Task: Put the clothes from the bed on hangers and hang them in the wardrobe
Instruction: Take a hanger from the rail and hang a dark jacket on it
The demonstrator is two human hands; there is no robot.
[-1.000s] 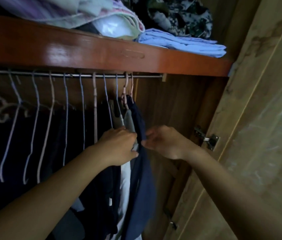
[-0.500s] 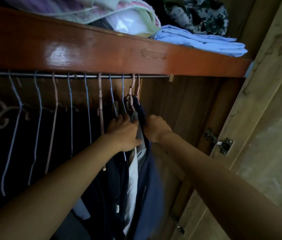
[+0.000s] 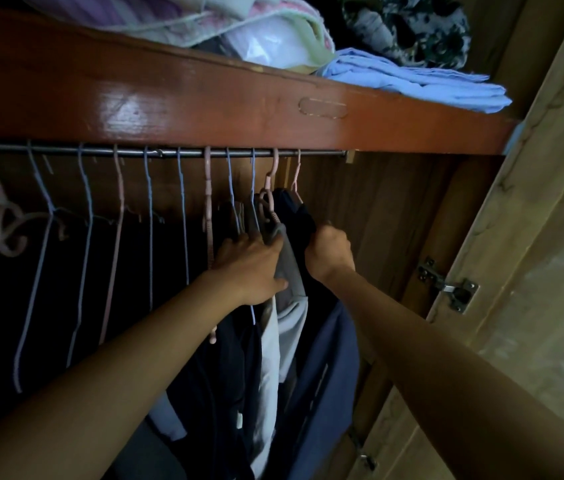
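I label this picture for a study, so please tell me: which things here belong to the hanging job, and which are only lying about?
Belong to the job:
- left hand, pressing the grey garment
- right hand, gripping the navy garment
- pink hangers
- rail

Lying about:
- folded blue cloth on the shelf
- patterned fabric
- door hinge

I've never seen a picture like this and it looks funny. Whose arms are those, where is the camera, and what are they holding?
No machine here: these are a person's two arms. The camera sits on their head, so you see what they see, looking into a wardrobe. The left hand rests against a grey garment hanging there. The right hand is curled round a dark blue garment at the right end. Both garments hang from pink hangers on a metal rail. Empty hangers hang to the left. Folded blue cloth lies on the shelf above.
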